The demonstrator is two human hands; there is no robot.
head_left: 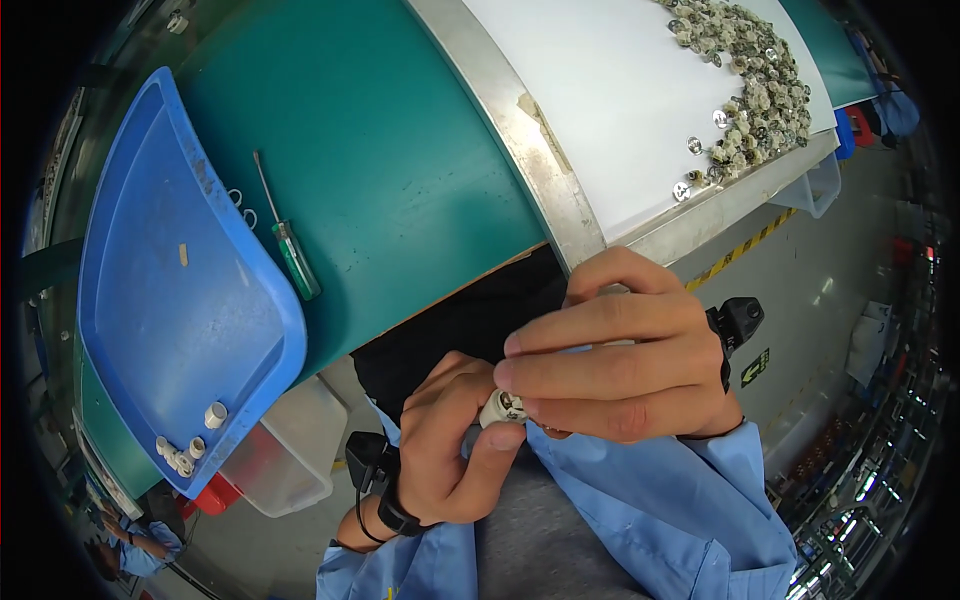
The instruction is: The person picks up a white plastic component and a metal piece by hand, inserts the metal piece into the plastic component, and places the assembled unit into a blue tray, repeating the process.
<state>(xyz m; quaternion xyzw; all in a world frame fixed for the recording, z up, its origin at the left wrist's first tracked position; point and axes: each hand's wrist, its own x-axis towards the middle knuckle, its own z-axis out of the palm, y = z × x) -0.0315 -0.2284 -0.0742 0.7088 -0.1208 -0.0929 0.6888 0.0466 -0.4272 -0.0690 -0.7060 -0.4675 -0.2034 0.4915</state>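
In front of my body, my left hand (455, 435) pinches a small white cylindrical part (497, 412) between thumb and curled fingers. Metal pieces show in its open end, which faces up and toward my other hand. My right hand (620, 355) reaches over from the right, its fingers close together and bent, with fingertips against that end of the part. Its thumb is hidden behind the fingers, so anything else held there cannot be made out.
On the green table at left lie a blue tray (165, 340) with several white parts (182, 457) and a green-handled screwdriver (294, 258). A metal-edged white surface (590, 95) bears a heap of small ceramic-and-metal pieces (760, 110). A clear bin (290, 455) stands below the table.
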